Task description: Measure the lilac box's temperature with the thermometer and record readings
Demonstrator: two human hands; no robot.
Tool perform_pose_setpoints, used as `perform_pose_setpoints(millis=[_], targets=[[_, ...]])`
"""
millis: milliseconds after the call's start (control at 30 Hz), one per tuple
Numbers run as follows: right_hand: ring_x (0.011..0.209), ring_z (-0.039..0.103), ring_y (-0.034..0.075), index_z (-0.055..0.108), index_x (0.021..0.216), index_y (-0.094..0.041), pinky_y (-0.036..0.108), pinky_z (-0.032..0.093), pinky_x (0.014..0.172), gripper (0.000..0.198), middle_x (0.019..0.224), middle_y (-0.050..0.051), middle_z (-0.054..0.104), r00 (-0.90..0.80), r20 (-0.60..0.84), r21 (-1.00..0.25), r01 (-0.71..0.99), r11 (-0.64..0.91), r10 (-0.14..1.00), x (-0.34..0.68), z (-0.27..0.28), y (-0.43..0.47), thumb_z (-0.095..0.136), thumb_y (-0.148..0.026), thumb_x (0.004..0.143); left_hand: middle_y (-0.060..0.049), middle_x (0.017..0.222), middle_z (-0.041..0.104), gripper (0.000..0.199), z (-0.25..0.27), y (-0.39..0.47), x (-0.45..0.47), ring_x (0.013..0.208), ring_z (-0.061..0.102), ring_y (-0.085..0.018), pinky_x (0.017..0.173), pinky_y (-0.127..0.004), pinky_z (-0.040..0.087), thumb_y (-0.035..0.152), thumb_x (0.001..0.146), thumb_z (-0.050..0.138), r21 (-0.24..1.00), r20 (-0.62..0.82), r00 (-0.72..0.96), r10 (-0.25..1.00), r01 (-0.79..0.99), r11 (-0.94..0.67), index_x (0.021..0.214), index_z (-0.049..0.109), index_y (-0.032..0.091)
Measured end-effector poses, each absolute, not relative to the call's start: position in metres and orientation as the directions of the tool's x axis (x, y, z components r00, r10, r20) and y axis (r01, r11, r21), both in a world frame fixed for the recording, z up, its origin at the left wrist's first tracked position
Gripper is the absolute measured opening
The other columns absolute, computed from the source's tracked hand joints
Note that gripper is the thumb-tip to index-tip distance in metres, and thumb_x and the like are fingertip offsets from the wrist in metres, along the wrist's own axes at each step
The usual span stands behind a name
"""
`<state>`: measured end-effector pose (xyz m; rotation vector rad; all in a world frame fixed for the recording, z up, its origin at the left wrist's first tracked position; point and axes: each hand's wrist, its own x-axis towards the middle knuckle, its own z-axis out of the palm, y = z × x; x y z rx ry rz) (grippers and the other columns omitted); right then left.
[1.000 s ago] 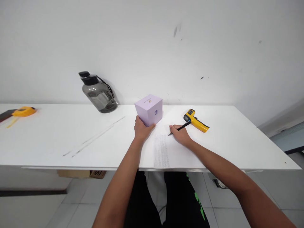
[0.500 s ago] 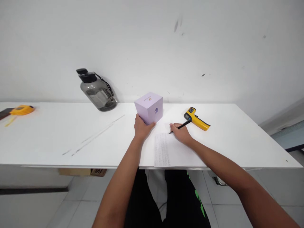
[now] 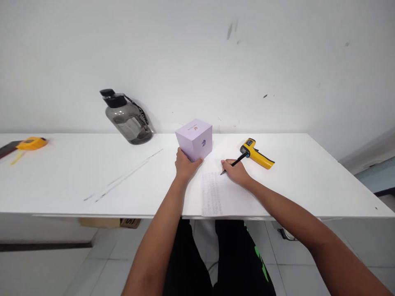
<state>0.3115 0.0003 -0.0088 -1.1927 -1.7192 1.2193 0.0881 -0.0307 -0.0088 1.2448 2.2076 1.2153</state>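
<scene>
A lilac cube-shaped box [image 3: 194, 143] sits in the middle of the white table, with a small gold mark on top and a purple one on its side. My left hand [image 3: 186, 167] is closed around the box's lower near corner, thumb to the right. In my right hand [image 3: 237, 172] is a black pen [image 3: 238, 160], gripped with its tip down at the top of a paper sheet [image 3: 236, 201]. Rows of faint handwriting fill the sheet's left part; my right hand and forearm cover some of the rest. Just beyond the pen lies a yellow-and-black infrared thermometer [image 3: 261, 159].
A grey see-through water bottle [image 3: 128, 121] with a black cap stands at the back left, near the wall. On the table's [image 3: 61, 181] far left lies an orange tape measure [image 3: 32, 143] beside a dark object. Under the table is a cardboard box [image 3: 100, 222].
The whole view has shifted slightly, so everything appears a little further right. The pen tip stays at the top of the sheet, and my left hand keeps hold of the box.
</scene>
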Motion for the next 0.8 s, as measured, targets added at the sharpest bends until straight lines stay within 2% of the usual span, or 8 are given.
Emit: perform_pose_setpoints(millis=[200, 333, 433, 500, 567, 600, 700, 800], targets=[[0.044, 0.034, 0.01, 0.062, 0.066, -0.021, 0.026, 0.027, 0.049, 0.044, 0.044, -0.004, 0.049, -0.43, -0.107, -0.994, 0.025, -0.107, 0.896, 0.315, -0.008, 0.021, 0.068, -0.06, 0.085, -0.013, 0.139, 0.06, 0.081, -0.011, -0.03, 0.086, 0.134, 0.06, -0.037, 0.111, -0.056, 0.048, 0.046, 0.064, 0.089, 0.802, 0.121, -0.571, 0.812, 0.538, 0.259, 0.124, 0.039, 0.027], [0.044, 0.044, 0.011, 0.067, 0.093, -0.02, 0.025, 0.033, 0.048, 0.05, 0.06, 0.001, 0.067, -0.451, -0.122, -0.987, -0.04, -0.156, 0.884, 0.317, -0.001, 0.021, 0.068, -0.07, 0.088, -0.013, 0.14, 0.061, 0.08, -0.014, -0.029, 0.083, 0.132, 0.062, -0.035, 0.109, -0.054, 0.05, 0.047, 0.065, 0.089, 0.8, 0.118, -0.573, 0.811, 0.539, 0.264, 0.124, 0.038, 0.028], [0.058, 0.061, 0.016, 0.072, 0.098, -0.021, 0.028, 0.046, 0.057, 0.046, 0.075, 0.005, 0.075, -0.394, 0.063, -0.986, 0.117, 0.118, 0.917, 0.318, -0.001, 0.014, 0.06, -0.066, 0.098, -0.013, 0.142, 0.061, 0.081, -0.014, -0.029, 0.083, 0.132, 0.062, -0.035, 0.11, -0.053, 0.049, 0.045, 0.066, 0.09, 0.798, 0.134, -0.586, 0.8, 0.542, 0.263, 0.126, 0.038, 0.028], [0.083, 0.072, 0.021, 0.074, 0.093, -0.023, 0.031, 0.053, 0.075, 0.036, 0.089, 0.006, 0.078, -0.427, 0.259, -0.87, 0.286, 0.401, 0.866, 0.319, -0.004, 0.01, 0.059, -0.053, 0.103, -0.014, 0.143, 0.061, 0.081, -0.013, -0.03, 0.083, 0.132, 0.063, -0.034, 0.111, -0.053, 0.049, 0.045, 0.066, 0.09, 0.797, 0.13, -0.588, 0.798, 0.541, 0.268, 0.127, 0.039, 0.027], [0.101, 0.073, 0.024, 0.077, 0.102, -0.022, 0.033, 0.054, 0.088, 0.024, 0.108, 0.009, 0.078, -0.488, 0.343, -0.698, 0.439, 0.566, 0.802, 0.318, -0.008, 0.008, 0.058, -0.037, 0.104, -0.014, 0.143, 0.061, 0.081, -0.011, -0.031, 0.084, 0.131, 0.063, -0.034, 0.11, -0.052, 0.05, 0.044, 0.067, 0.09, 0.803, 0.121, -0.585, 0.802, 0.533, 0.268, 0.127, 0.039, 0.027], [0.104, 0.073, 0.024, 0.076, 0.114, -0.021, 0.034, 0.053, 0.09, 0.024, 0.116, 0.01, 0.077, -0.51, 0.339, -0.626, 0.505, 0.594, 0.791, 0.317, -0.009, 0.007, 0.056, -0.03, 0.104, -0.014, 0.143, 0.061, 0.08, -0.01, -0.032, 0.084, 0.131, 0.063, -0.033, 0.11, -0.052, 0.05, 0.043, 0.067, 0.09, 0.808, 0.118, -0.583, 0.804, 0.528, 0.264, 0.127, 0.039, 0.027], [0.103, 0.072, 0.023, 0.062, 0.147, -0.017, 0.033, 0.053, 0.087, 0.046, 0.13, 0.015, 0.071, -0.548, 0.246, -0.495, 0.638, 0.59, 0.799, 0.314, -0.012, 0.007, 0.047, -0.014, 0.104, -0.014, 0.143, 0.061, 0.081, -0.01, -0.033, 0.083, 0.133, 0.062, -0.033, 0.11, -0.052, 0.05, 0.042, 0.068, 0.09, 0.819, 0.118, -0.574, 0.81, 0.518, 0.247, 0.128, 0.038, 0.027], [0.104, 0.071, 0.023, 0.052, 0.158, -0.016, 0.032, 0.052, 0.087, 0.057, 0.131, 0.015, 0.069, -0.602, 0.149, -0.45, 0.665, 0.596, 0.784, 0.312, -0.011, 0.007, 0.041, -0.008, 0.103, -0.013, 0.141, 0.061, 0.08, -0.011, -0.032, 0.081, 0.131, 0.062, -0.032, 0.11, -0.052, 0.05, 0.043, 0.068, 0.091, 0.816, 0.123, -0.569, 0.813, 0.524, 0.244, 0.127, 0.039, 0.027]])
